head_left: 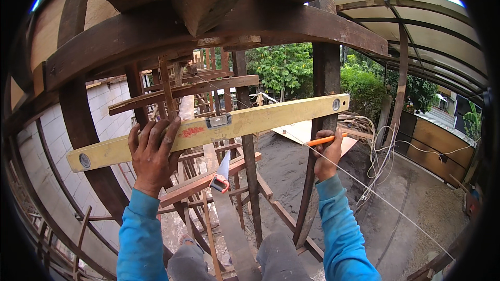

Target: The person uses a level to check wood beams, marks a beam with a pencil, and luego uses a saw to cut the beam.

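Note:
A long yellow spirit level point(281, 115) spans the middle of the view, its right end higher than its left. My left hand point(155, 148) grips it left of the centre vial, fingers over its face. Near the level's right end, my right hand point(329, 154) is closed round an orange pencil point(320, 140) that points left. That hand is beside a dark wooden post point(325, 80), which the level crosses in front. A taut string point(383, 196) runs diagonally past the right hand. Part of the left hand's thumb is hidden.
Dark beams point(224, 26) pass close overhead. Below lies a handsaw point(221, 177) with an orange-and-black handle on timber. A narrow plank point(237, 239) runs between my legs, above the ground. Loose pale cable point(384, 161) hangs at right; a block wall point(109, 109) stands at left.

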Demonstrator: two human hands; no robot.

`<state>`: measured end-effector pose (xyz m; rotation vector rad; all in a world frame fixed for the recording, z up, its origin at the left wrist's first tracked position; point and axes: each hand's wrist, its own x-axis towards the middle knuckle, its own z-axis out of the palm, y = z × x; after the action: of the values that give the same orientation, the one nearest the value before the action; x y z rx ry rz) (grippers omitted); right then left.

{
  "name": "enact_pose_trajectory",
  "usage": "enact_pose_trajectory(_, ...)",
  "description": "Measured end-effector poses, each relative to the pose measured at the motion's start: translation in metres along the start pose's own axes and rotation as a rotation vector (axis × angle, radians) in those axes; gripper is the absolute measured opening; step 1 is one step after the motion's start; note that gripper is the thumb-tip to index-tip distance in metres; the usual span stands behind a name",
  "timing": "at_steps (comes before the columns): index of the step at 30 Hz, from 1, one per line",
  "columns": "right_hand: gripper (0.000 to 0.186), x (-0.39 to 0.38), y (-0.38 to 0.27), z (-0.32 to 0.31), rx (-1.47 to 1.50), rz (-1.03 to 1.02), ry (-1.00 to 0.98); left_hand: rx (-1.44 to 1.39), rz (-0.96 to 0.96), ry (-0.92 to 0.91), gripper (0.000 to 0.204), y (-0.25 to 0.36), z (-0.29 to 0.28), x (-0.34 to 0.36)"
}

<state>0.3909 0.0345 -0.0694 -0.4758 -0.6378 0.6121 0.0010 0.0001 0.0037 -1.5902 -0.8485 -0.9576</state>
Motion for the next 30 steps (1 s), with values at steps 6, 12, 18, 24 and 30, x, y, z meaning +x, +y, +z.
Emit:
enact_pose_trajectory(6, 0.043, 0.044, -0.080, -0.012, -0.184, -0.372, -0.121, -0.010, -0.002, -0.018, 0.076, 0.000, -0.003, 0.001)
enact_pose_trajectory(12, 0.023, 0.081, -0.110, -0.008, -0.483, -0.285, -0.303, -0.008, -0.009, -0.013, 0.074, -0.001, 0.000, -0.002)
enact_pose_trajectory(18, 0.021, 0.105, -0.129, -0.004, -0.669, -0.346, -0.414, -0.018, -0.021, 0.006, 0.072, 0.003, 0.001, 0.001)
enact_pose_trajectory(24, 0.020, 0.119, -0.129, 0.007, -0.767, -0.306, -0.473, -0.003, -0.007, 0.013, 0.072, 0.002, 0.001, 0.000)
enact_pose_trajectory(30, 0.021, 0.126, -0.116, 0.008, -0.777, -0.365, -0.505, 0.034, 0.000, -0.009, 0.073, -0.005, -0.011, -0.001)
